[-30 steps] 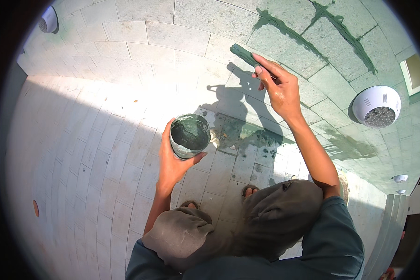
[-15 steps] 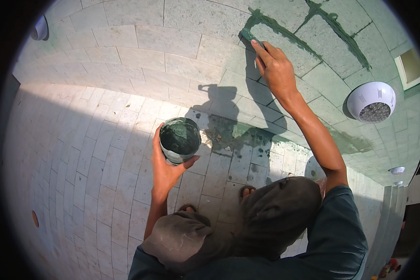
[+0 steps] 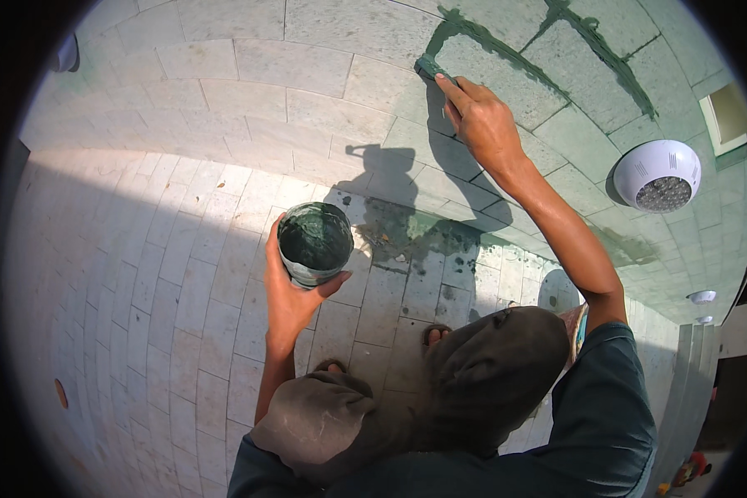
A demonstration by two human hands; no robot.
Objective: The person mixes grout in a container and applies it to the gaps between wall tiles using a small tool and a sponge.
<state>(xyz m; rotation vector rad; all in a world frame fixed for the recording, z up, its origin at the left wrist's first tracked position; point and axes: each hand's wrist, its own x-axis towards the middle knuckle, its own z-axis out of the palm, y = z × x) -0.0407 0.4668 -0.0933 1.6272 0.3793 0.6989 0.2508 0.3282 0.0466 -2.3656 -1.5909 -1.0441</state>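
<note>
My left hand (image 3: pixel 289 305) grips a round tub (image 3: pixel 311 272) from its near side, thumb and fingers around the wall. Dark green paste (image 3: pixel 317 236) coats the inside of the tub. Up at the tiled wall (image 3: pixel 311 70), my right hand (image 3: pixel 488 129) is closed on a small tool smeared with green paste (image 3: pixel 427 66), index finger stretched along it. Most of the tool's handle is hidden by the fingers, so its exact kind does not show. The tool's tip rests at a tile joint, beside thick green paste lines (image 3: pixel 510 58) on the wall.
A round white lamp (image 3: pixel 660 170) juts from the wall right of my forearm, with smaller ones (image 3: pixel 703 296) farther along. Green splashes (image 3: pixel 423 241) mark the paving (image 3: pixel 191 315) at the wall's foot. My knees (image 3: pixel 498 373) are bent below.
My right hand and the tool have shifted slightly down and left along the wall. The whole view has also drifted a little; the tub stays in my left hand.
</note>
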